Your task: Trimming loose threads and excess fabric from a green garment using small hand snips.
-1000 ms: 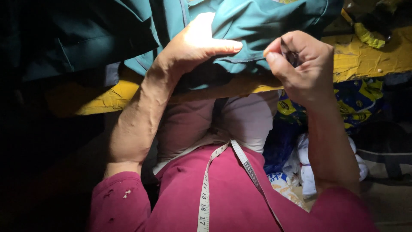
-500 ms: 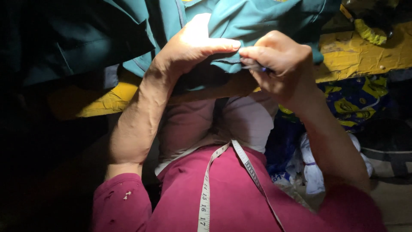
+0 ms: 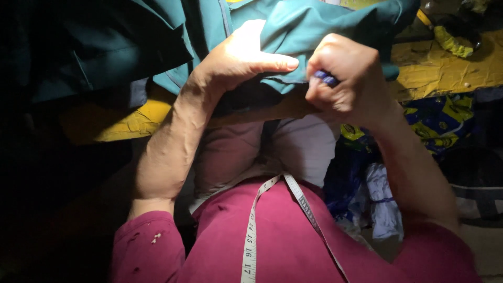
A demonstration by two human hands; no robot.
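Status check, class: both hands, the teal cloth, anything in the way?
Left hand flat on teal cloth. Right hand fisted round small blue-purple object at cloth edge. Nothing between the hands.

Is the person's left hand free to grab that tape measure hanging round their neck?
Probably not right away: the left hand is pressing down on the teal fabric, though nothing covers the tape measure.
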